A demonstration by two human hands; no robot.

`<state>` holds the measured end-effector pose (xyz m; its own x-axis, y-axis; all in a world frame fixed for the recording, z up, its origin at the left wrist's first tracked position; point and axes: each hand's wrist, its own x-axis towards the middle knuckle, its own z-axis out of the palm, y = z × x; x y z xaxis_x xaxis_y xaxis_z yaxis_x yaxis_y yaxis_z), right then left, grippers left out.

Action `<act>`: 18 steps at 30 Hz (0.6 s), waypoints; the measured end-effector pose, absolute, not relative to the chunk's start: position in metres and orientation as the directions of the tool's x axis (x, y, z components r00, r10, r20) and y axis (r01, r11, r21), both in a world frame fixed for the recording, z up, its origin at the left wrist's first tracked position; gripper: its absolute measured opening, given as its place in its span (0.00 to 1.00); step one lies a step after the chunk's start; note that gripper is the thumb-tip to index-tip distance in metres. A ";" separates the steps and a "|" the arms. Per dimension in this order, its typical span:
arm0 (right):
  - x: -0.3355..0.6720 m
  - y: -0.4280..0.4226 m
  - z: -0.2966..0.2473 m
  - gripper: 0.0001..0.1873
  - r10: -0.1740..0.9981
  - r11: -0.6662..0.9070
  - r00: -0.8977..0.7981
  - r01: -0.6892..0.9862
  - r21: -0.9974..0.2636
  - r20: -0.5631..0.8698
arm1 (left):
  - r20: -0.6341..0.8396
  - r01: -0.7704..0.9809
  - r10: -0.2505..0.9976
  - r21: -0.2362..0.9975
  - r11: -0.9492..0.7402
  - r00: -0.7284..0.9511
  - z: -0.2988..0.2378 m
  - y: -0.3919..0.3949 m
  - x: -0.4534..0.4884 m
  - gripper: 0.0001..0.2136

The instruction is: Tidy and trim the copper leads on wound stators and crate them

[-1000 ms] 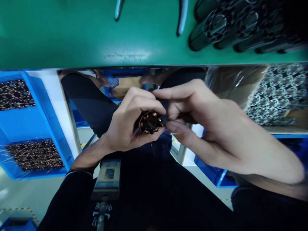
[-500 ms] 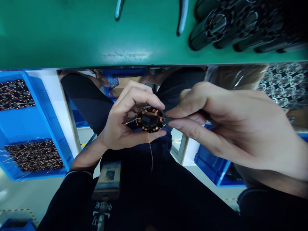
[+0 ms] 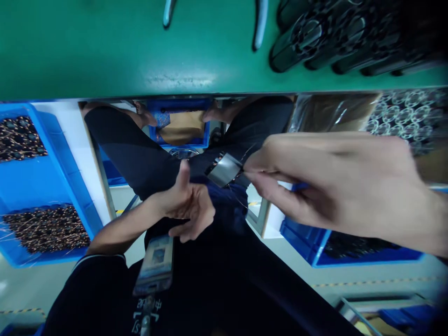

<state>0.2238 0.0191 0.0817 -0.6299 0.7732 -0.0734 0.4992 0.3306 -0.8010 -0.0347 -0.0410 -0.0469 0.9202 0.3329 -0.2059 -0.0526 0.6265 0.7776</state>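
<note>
A copper-wound motor stator (image 3: 226, 170) hangs over my lap, tilted so that its silvery outer side faces up. Thumb and forefinger of my right hand (image 3: 336, 182) pinch it at its right end; whether they grip a wire or the rim is hidden. Thin loose wires stick out around it. Below and to the left, my left hand (image 3: 192, 207) is apart from the stator and holds nothing. Its thumb points up and its fingers are loosely bent.
Dark slotted cylinders (image 3: 297, 44) stand on the green table (image 3: 105, 51), near two tool handles (image 3: 259, 25). A blue bin (image 3: 66, 154) on the left holds many wound stators (image 3: 47, 228). Clear rings (image 3: 399, 114) lie at right, above another blue bin (image 3: 304, 240). A badge (image 3: 157, 261) hangs at my chest.
My left hand has let go of the stator and moved down. The stator has turned from showing its open ring face to its silvery side, still in my right hand.
</note>
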 end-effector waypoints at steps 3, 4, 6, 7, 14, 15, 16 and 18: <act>0.235 0.012 0.073 0.10 0.768 0.083 -0.591 0.476 -0.875 -0.249 | -0.266 -0.032 0.697 0.923 0.382 0.666 -0.073 -0.064 -0.027 0.32; 0.239 0.009 0.069 0.11 0.751 -0.076 -0.569 0.429 -0.900 -0.335 | -0.266 -0.024 0.782 0.941 0.337 0.563 -0.081 -0.068 -0.022 0.34; 0.242 0.005 0.062 0.15 0.686 -0.346 -0.556 0.318 -0.883 -0.469 | -0.140 0.007 0.921 0.989 0.147 0.364 -0.091 -0.068 -0.012 0.44; 0.243 0.004 0.059 0.17 0.649 -0.427 -0.566 0.283 -0.859 -0.509 | -0.005 0.047 0.961 0.999 -0.008 0.276 -0.092 -0.064 -0.008 0.43; 0.229 0.017 0.066 0.15 0.713 0.180 -0.683 0.395 -0.901 -0.157 | -0.016 -0.137 0.833 0.984 0.110 0.554 -0.042 -0.017 -0.016 0.20; 0.230 0.022 0.067 0.16 0.684 0.292 -0.722 0.402 -0.868 -0.105 | -0.139 -0.159 0.708 0.928 0.337 0.692 -0.035 -0.014 -0.019 0.19; 0.234 0.026 0.069 0.17 0.662 0.386 -0.748 0.399 -0.832 -0.052 | -0.211 -0.145 0.598 0.860 0.490 0.773 -0.030 -0.012 -0.021 0.18; 0.248 0.033 0.070 0.14 0.681 0.530 -0.729 0.425 -0.734 0.070 | -0.242 -0.131 0.625 0.863 0.488 0.742 -0.025 -0.013 -0.025 0.17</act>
<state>0.2479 0.0332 0.0703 -0.7286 0.6814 0.0697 0.4253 0.5297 -0.7338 -0.0250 -0.0132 -0.0254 0.7420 0.6253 -0.2417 -0.1305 0.4884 0.8628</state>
